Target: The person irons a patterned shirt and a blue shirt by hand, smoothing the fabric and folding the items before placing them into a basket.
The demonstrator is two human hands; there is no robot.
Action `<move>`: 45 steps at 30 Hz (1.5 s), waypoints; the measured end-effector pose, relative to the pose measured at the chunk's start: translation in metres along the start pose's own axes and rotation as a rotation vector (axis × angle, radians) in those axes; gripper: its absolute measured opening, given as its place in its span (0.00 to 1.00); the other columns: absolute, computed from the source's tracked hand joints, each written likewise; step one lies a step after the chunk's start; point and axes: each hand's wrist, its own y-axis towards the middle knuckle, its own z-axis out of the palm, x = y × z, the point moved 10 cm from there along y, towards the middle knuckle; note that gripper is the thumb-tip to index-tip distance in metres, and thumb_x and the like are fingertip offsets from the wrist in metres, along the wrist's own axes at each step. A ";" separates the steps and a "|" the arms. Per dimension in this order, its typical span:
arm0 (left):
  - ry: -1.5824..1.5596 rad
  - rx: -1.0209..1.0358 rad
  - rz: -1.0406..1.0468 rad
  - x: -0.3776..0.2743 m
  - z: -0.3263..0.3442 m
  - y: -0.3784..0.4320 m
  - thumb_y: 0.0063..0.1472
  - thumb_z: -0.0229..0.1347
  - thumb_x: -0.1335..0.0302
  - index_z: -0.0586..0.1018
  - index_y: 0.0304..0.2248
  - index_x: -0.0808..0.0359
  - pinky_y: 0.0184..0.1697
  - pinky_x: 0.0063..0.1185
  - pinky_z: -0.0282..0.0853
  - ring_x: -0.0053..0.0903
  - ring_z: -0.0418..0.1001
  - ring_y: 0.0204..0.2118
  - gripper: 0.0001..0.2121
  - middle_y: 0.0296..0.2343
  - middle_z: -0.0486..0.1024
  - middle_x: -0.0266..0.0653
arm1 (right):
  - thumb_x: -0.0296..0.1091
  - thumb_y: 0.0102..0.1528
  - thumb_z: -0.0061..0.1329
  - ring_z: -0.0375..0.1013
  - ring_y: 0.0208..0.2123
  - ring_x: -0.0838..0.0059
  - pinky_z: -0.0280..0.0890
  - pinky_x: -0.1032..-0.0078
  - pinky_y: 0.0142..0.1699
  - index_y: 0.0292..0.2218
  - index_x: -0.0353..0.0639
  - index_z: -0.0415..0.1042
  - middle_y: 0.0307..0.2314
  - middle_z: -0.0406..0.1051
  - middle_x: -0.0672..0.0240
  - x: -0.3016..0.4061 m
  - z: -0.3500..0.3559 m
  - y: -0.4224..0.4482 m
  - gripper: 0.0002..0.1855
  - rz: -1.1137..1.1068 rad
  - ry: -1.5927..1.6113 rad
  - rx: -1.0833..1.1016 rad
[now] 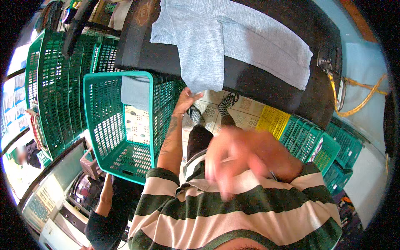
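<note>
A heather-grey garment lies spread on the dark tabletop. One part of it stretches to the right, and another hangs over the near edge. At the lower left corner of that hanging end, my left hand has its fingers on the cloth, the thumb reaching along the hem. My right hand is blurred by motion in front of my striped shirt. Its fingers are apart and nothing shows in them. The garment is well beyond its reach at this moment.
A green plastic basket stands left of my arm, with folded grey cloth inside. More green crates rise behind it. Yellow and green baskets sit lower right. A yellow rope hangs at right. Another person's arm shows lower left.
</note>
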 end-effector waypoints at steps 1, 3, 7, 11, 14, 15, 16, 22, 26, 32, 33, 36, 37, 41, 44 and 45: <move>-0.023 -0.006 0.010 0.023 -0.009 -0.001 0.49 0.70 0.68 0.76 0.48 0.71 0.51 0.23 0.66 0.25 0.74 0.45 0.28 0.43 0.78 0.41 | 0.45 0.66 0.37 0.72 0.37 0.65 0.66 0.70 0.44 0.36 0.34 0.76 0.34 0.71 0.58 -0.039 -0.033 -0.018 0.22 0.152 -0.222 -0.145; 0.016 0.224 -0.008 -0.001 0.032 -0.014 0.49 0.69 0.64 0.78 0.46 0.71 0.51 0.23 0.66 0.25 0.74 0.44 0.27 0.42 0.79 0.42 | 0.34 0.59 0.48 0.73 0.37 0.63 0.67 0.68 0.43 0.39 0.38 0.76 0.32 0.73 0.61 -0.103 -0.117 -0.090 0.10 0.456 -0.914 -0.371; 0.135 0.340 -0.189 0.055 0.023 -0.065 0.59 0.59 0.55 0.78 0.46 0.69 0.52 0.27 0.67 0.29 0.75 0.45 0.25 0.43 0.78 0.42 | 0.36 0.52 0.55 0.71 0.37 0.55 0.66 0.61 0.44 0.43 0.40 0.74 0.33 0.72 0.60 -0.183 -0.108 -0.166 0.17 0.466 -1.319 -0.390; -0.324 0.457 -0.441 -0.007 0.063 -0.162 0.65 0.50 0.52 0.71 0.54 0.64 0.50 0.33 0.69 0.32 0.73 0.48 0.27 0.48 0.75 0.40 | 0.55 0.46 0.59 0.55 0.59 0.49 0.54 0.51 0.59 0.60 0.47 0.57 0.56 0.58 0.53 -0.185 -0.033 -0.167 0.46 0.292 -1.627 -0.449; -0.742 0.555 -0.413 -0.051 0.080 -0.204 0.67 0.47 0.54 0.66 0.56 0.65 0.50 0.36 0.71 0.33 0.73 0.50 0.26 0.51 0.70 0.41 | 0.45 0.47 0.58 0.59 0.58 0.53 0.55 0.50 0.59 0.55 0.43 0.65 0.56 0.61 0.54 -0.170 0.001 -0.156 0.36 0.133 -1.822 -0.371; -0.741 0.628 -0.352 -0.076 0.082 -0.213 0.68 0.46 0.55 0.66 0.55 0.67 0.49 0.36 0.73 0.34 0.73 0.50 0.26 0.50 0.72 0.43 | 0.43 0.47 0.58 0.62 0.57 0.54 0.57 0.51 0.58 0.53 0.42 0.68 0.54 0.63 0.54 -0.158 0.008 -0.152 0.33 0.050 -1.864 -0.371; -0.699 0.649 -0.324 -0.084 0.077 -0.214 0.68 0.46 0.53 0.67 0.54 0.68 0.47 0.36 0.74 0.35 0.74 0.48 0.27 0.48 0.73 0.45 | 0.36 0.45 0.57 0.70 0.51 0.56 0.65 0.58 0.53 0.48 0.41 0.73 0.48 0.70 0.57 -0.133 0.012 -0.134 0.27 0.006 -1.773 -0.435; 0.215 0.408 0.047 -0.197 -0.046 -0.135 0.68 0.40 0.48 0.80 0.40 0.70 0.38 0.25 0.76 0.29 0.79 0.32 0.30 0.33 0.81 0.45 | 0.28 0.41 0.55 0.76 0.41 0.62 0.71 0.64 0.43 0.48 0.41 0.73 0.40 0.74 0.59 -0.084 0.020 -0.089 0.28 0.204 -1.643 -0.196; 0.450 0.199 0.561 -0.315 -0.035 -0.040 0.70 0.41 0.54 0.79 0.45 0.69 0.57 0.23 0.60 0.24 0.70 0.49 0.26 0.43 0.78 0.38 | 0.24 0.41 0.51 0.77 0.34 0.56 0.71 0.64 0.40 0.46 0.41 0.75 0.35 0.76 0.52 -0.069 -0.001 -0.049 0.26 0.546 -1.532 -0.148; 0.527 0.467 0.388 -0.316 0.054 0.111 0.69 0.36 0.48 0.79 0.47 0.68 0.59 0.24 0.56 0.28 0.69 0.52 0.31 0.46 0.76 0.39 | 0.30 0.50 0.56 0.77 0.29 0.55 0.69 0.67 0.34 0.43 0.36 0.75 0.29 0.76 0.52 0.023 -0.054 0.009 0.18 0.172 -1.032 -0.105; 0.618 0.474 0.299 -0.305 0.046 0.136 0.69 0.35 0.46 0.80 0.46 0.68 0.60 0.24 0.56 0.29 0.69 0.52 0.33 0.47 0.76 0.39 | 0.33 0.53 0.56 0.77 0.25 0.65 0.68 0.71 0.32 0.41 0.36 0.76 0.26 0.77 0.54 0.060 -0.080 0.005 0.15 0.044 -1.028 -0.140; 0.633 0.556 -0.001 -0.320 0.046 0.161 0.67 0.29 0.42 0.79 0.47 0.68 0.59 0.25 0.57 0.29 0.69 0.52 0.39 0.45 0.77 0.40 | 0.44 0.55 0.57 0.75 0.32 0.78 0.68 0.76 0.38 0.38 0.41 0.78 0.31 0.78 0.70 0.142 -0.240 -0.084 0.16 0.175 -0.620 -0.912; 0.643 0.564 -0.222 -0.313 0.043 0.173 0.67 0.28 0.40 0.79 0.47 0.69 0.60 0.25 0.56 0.29 0.67 0.53 0.40 0.44 0.78 0.41 | 0.46 0.55 0.56 0.74 0.34 0.79 0.68 0.76 0.39 0.39 0.41 0.78 0.32 0.77 0.71 0.157 -0.286 -0.118 0.17 0.166 -0.577 -0.987; 0.939 0.520 -0.031 -0.366 0.057 0.188 0.60 0.45 0.38 0.76 0.49 0.72 0.51 0.24 0.65 0.26 0.73 0.44 0.40 0.40 0.79 0.42 | 0.52 0.56 0.54 0.71 0.37 0.80 0.68 0.78 0.38 0.39 0.41 0.75 0.34 0.73 0.73 0.133 -0.415 -0.259 0.22 0.444 -0.573 -1.327; 1.329 0.828 0.016 -0.361 0.010 0.201 0.57 0.56 0.45 0.79 0.45 0.69 0.43 0.23 0.67 0.23 0.73 0.37 0.32 0.35 0.78 0.36 | 0.49 0.56 0.55 0.70 0.33 0.83 0.67 0.83 0.36 0.38 0.40 0.75 0.30 0.73 0.74 0.123 -0.448 -0.256 0.19 0.551 -0.722 -1.276; 1.354 0.781 0.013 -0.356 -0.013 0.211 0.56 0.58 0.46 0.79 0.43 0.68 0.40 0.22 0.67 0.22 0.72 0.34 0.30 0.32 0.78 0.34 | 0.48 0.56 0.55 0.69 0.32 0.84 0.66 0.83 0.35 0.37 0.39 0.75 0.29 0.72 0.75 0.122 -0.453 -0.256 0.19 0.543 -0.808 -1.279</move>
